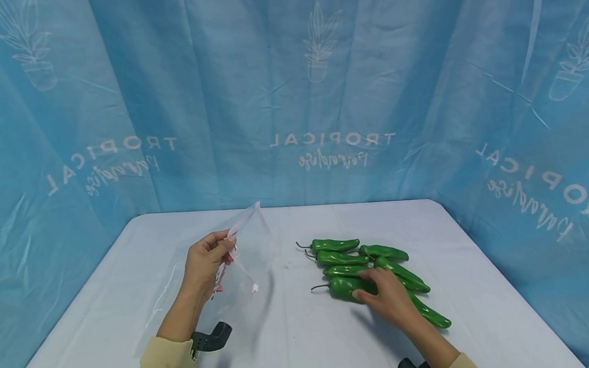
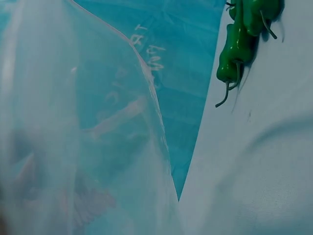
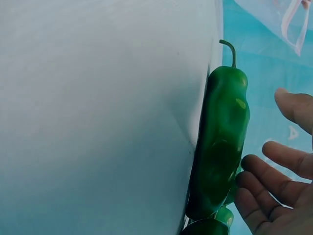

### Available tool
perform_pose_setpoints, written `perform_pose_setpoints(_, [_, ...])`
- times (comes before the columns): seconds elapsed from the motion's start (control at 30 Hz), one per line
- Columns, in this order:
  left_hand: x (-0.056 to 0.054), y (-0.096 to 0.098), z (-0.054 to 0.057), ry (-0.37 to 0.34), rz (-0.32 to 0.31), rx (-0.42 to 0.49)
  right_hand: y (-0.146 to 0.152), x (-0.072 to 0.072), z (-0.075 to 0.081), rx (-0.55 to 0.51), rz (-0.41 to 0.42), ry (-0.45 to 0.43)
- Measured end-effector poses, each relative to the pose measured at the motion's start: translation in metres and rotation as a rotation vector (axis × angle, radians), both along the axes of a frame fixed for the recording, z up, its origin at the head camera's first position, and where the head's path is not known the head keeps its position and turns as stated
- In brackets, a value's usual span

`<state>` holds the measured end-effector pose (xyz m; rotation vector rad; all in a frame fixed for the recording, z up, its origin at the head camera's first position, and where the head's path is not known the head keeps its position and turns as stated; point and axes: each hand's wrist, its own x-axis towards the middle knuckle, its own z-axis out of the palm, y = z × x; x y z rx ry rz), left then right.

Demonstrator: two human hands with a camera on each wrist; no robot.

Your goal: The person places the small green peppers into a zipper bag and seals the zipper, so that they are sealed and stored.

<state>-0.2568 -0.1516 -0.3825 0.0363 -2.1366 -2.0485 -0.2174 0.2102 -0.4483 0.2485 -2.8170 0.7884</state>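
1. Left hand (image 1: 205, 265): grip pinched on the top edge of the clear plastic bag (image 1: 239, 266), holding it lifted above the counter (image 1: 294, 341); bag hanging loose, its mouth apparently not yet spread.
2. Right hand (image 1: 390, 299): grip wide, fingers relaxed and resting on or just over the nearest green pepper (image 1: 348, 286); in the right wrist view the fingers (image 3: 274, 161) spread beside that pepper (image 3: 220, 142), not closed round it.
3. Pepper in question: lying on the counter at the near left of the pile, stem pointing toward the bag.
4. Remaining green peppers (image 1: 375, 260): clustered touching one another just beyond and to the right, well apart from the bag.
5. Step in hand, judged from this: reaching for one pepper while keeping the bag ready.
6. Next move, as a judgement: needs fingers curled round the pepper, a lift clear of its neighbours, and the bag's mouth opened wider, since one pinch may leave it too flat.
7. Behind: blue curtain (image 1: 289, 94) printed with plants and lettering.
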Motion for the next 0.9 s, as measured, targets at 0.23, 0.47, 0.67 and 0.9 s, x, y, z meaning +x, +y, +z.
perform_pose_setpoints(0.23, [0.001, -0.001, 0.001, 0.013, -0.016, 0.015, 0.0, 0.001, 0.0, 0.012, -0.005, -0.028])
perform_pose_setpoints(0.47, [0.002, -0.001, 0.002, 0.012, -0.024, 0.023, 0.0, 0.001, -0.003, -0.027, 0.005, -0.055])
perform_pose_setpoints(0.67, [0.003, -0.001, 0.004, 0.018, -0.025, 0.028, 0.003, 0.003, -0.007, -0.037, 0.016, -0.092])
perform_pose_setpoints(0.9, [0.003, -0.001, 0.004, 0.02, -0.019, 0.032, 0.005, 0.005, -0.012, -0.01, 0.027, -0.09])
